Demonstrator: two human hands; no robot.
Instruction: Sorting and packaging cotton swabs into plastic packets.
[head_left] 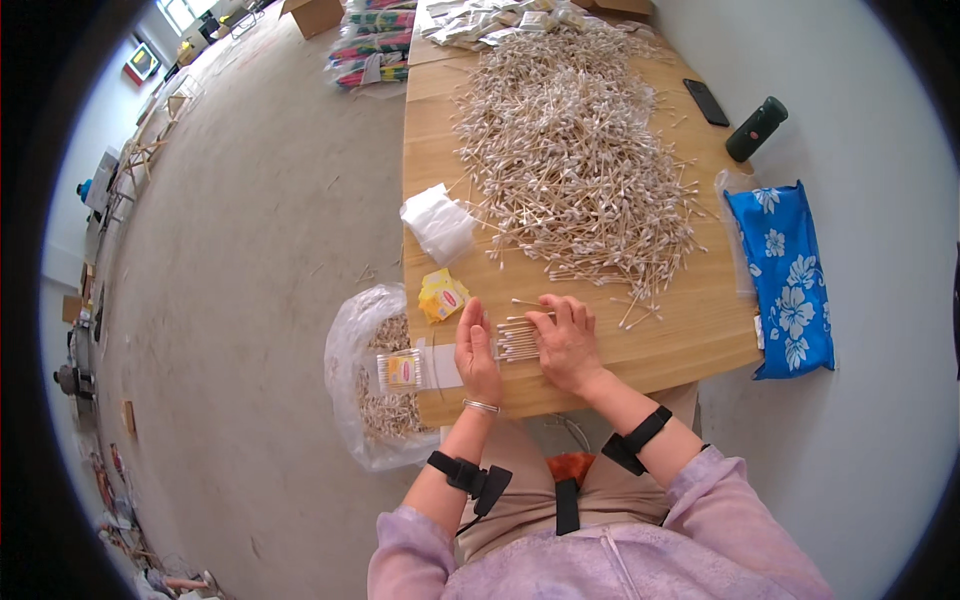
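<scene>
A small bundle of cotton swabs [516,340] lies on the wooden table [690,330] near its front edge. My left hand [476,352] stands edge-on against the bundle's left ends, fingers straight. My right hand [566,340] lies flat over the bundle's right part, pressing the swabs together. A large loose heap of cotton swabs [575,150] covers the middle of the table behind my hands. A filled clear packet of swabs [400,371] lies just left of my left hand at the table's corner.
A stack of clear empty bags [438,224] and small yellow labels [442,295] lie at the table's left edge. A plastic sack of swabs [370,400] hangs beside the table. A blue flowered pouch [788,280], a black phone [706,101] and a dark cylinder [756,128] lie at the right.
</scene>
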